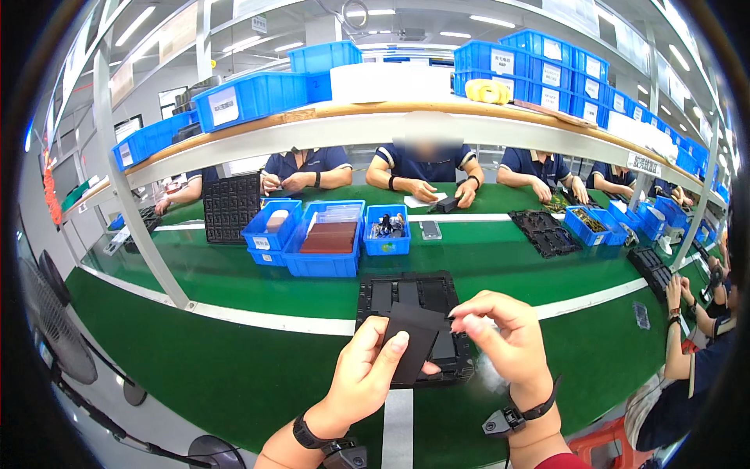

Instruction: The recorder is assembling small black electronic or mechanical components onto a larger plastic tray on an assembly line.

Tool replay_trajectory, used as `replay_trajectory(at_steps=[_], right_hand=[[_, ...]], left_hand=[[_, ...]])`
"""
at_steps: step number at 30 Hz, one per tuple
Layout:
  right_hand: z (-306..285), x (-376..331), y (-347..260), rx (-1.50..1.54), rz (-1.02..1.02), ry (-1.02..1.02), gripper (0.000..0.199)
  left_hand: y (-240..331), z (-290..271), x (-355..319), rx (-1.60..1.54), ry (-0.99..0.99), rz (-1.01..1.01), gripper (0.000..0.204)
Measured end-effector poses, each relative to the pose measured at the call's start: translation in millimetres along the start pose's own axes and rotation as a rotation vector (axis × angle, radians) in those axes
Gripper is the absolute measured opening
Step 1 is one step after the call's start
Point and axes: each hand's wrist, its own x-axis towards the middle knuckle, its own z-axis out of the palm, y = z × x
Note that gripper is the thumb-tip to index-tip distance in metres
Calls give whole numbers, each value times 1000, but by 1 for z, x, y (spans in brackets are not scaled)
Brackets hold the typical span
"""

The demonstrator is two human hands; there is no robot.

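Note:
My left hand holds a flat black rectangular sheet upright, thumb on its front face. My right hand pinches the sheet's upper right corner with fingertips. Both hands hover over a black moulded tray with several compartments that lies on the green belt. Each wrist wears a black strap with a small device.
Blue bins stand behind the tray, one with reddish-brown sheets. More black trays lie across the belt. Several people in dark blue shirts sit on the far side; another person's hands work at the right. A fan stands left.

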Motion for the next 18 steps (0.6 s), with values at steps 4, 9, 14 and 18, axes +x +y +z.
replay_trajectory(at_steps=[4,9,14,18], right_hand=[[4,0,-4,5,-67,-35,8],[2,0,-4,-47,-108,-28,6],[6,-1,-4,-114,-90,-31,2],[5,-2,-2,-82,-114,-61,3]], left_hand=[[-2,-3,1,31,-43,-46,17],[-6,-4,4,67,-28,-76,18],[-5,-3,4,66,-32,-99,17],[-6,-2,7,-63,-25,-144,14]])
